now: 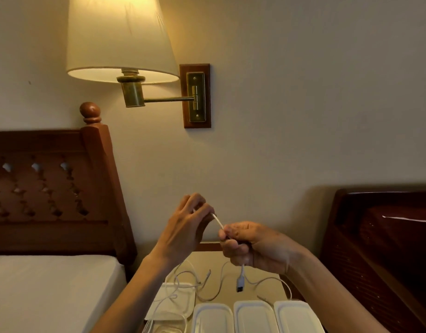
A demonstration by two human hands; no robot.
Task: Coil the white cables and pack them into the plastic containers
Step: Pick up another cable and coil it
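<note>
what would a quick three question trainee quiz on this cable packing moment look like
1. True or false: both hands hold the same white cable up above the bedside table.
2. Which hand has the cable's plug hanging below it? A) left hand B) right hand C) neither
3. Fill in: the row of three plastic containers at the near edge of the table have their lids ____.

Key:
1. True. The left hand pinches one part and the right hand grips the next.
2. B.
3. On. More loose white cables lie on the table behind them.
</note>
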